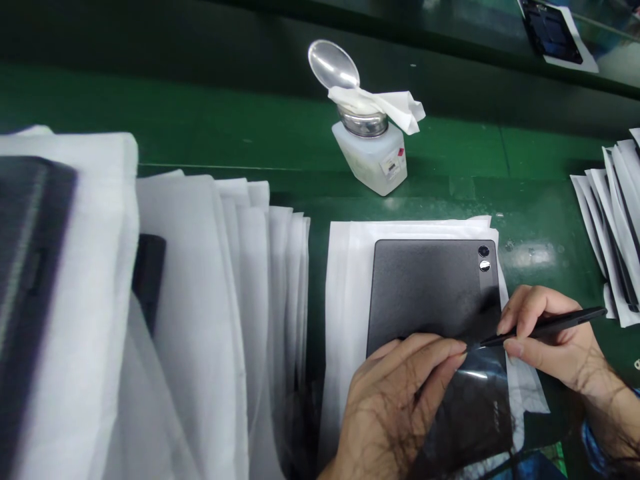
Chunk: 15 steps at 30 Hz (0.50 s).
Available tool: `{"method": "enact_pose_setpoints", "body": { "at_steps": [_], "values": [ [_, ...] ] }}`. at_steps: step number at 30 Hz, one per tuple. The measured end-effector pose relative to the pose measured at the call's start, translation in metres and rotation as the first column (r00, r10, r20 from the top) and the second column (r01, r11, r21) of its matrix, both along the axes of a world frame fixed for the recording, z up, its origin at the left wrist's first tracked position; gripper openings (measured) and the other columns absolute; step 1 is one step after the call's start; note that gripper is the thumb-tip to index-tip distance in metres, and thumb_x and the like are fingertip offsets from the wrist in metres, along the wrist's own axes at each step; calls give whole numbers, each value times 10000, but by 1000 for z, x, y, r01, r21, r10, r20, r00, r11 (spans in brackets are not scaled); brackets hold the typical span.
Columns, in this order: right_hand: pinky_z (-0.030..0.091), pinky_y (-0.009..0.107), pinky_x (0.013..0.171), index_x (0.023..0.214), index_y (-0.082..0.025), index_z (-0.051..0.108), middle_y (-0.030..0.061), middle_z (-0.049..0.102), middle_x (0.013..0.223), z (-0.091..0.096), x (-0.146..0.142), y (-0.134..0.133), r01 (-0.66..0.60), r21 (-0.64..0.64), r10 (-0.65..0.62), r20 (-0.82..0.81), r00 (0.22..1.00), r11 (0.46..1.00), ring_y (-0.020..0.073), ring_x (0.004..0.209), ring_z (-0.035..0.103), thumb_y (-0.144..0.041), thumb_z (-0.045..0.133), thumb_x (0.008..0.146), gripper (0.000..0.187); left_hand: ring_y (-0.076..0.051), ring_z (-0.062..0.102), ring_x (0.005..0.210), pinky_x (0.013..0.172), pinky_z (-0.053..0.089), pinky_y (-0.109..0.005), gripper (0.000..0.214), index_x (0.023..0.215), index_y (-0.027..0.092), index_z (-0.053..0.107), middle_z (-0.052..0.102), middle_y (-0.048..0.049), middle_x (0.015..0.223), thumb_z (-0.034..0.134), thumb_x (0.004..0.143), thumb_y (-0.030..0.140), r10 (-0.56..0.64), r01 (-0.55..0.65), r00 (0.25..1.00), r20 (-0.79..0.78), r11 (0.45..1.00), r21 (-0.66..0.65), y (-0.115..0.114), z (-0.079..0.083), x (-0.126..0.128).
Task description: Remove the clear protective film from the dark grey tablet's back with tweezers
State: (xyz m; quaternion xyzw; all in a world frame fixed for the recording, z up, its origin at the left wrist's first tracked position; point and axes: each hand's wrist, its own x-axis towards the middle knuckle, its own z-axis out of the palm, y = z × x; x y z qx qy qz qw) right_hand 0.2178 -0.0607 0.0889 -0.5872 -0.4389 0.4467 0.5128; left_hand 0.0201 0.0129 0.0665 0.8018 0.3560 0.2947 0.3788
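A dark grey tablet (430, 287) lies back side up on white sheets, two round camera lenses at its upper right corner. Over its lower part is a glossy clear film (479, 377) that catches the light. My left hand (395, 400) rests across the tablet, thumb and fingertips pinched together at the film's edge. In my right hand (555, 340), slim black tweezers (555, 325) are gripped between thumb and fingers. Their pointed tip meets the tablet's surface right beside my left fingertips. My left hand covers the tablet's lower left part.
White sleeves (200, 287) stand in a row on the left, with dark devices among them. Behind the tablet is a white dispenser bottle (375, 157) with its metal lid raised and a tissue on top. More sleeves (615, 227) stand at right. A dark part (553, 33) lies on the upper shelf.
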Motion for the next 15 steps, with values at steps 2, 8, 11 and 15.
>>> {"method": "enact_pose_setpoints", "body": {
  "at_steps": [2, 8, 11, 15],
  "values": [
    [587, 281, 657, 795, -242, 657, 5, 739, 815, 0, 0, 0, 4, 4, -4, -20, 1000, 1000, 154, 717, 695, -204, 802, 841, 157, -92, 726, 600, 622, 546, -195, 172, 911, 293, 693, 752, 105, 748, 553, 987, 229, -26, 26, 1000, 10, 999, 29, 1, -2, -5],
    [588, 282, 634, 788, -246, 649, 0, 739, 803, 0, 0, -1, 8, 19, -8, -43, 999, 1000, 153, 696, 691, -177, 797, 843, 172, -198, 749, 631, 551, 604, -270, 171, 859, 333, 734, 753, 28, 704, 598, 959, 359, -1, 0, 1000, -19, 1000, -21, -1, 2, 1],
    [594, 287, 650, 792, -255, 651, 8, 744, 796, -1, -3, -3, -29, 91, 33, -43, 999, 995, 161, 721, 697, -155, 794, 840, 181, -224, 757, 655, 530, 616, -283, 152, 862, 347, 750, 745, 12, 684, 641, 927, 431, 41, -43, 998, -38, 997, -57, -6, 2, 7],
    [590, 265, 638, 811, -265, 668, 13, 748, 797, -5, -6, -5, -58, 194, 78, -99, 992, 979, 154, 719, 699, -108, 803, 812, 207, -221, 766, 658, 532, 625, -275, 153, 893, 346, 752, 765, 11, 709, 633, 933, 434, 41, -41, 999, -24, 999, -27, -7, -4, 2]
  ]
}}
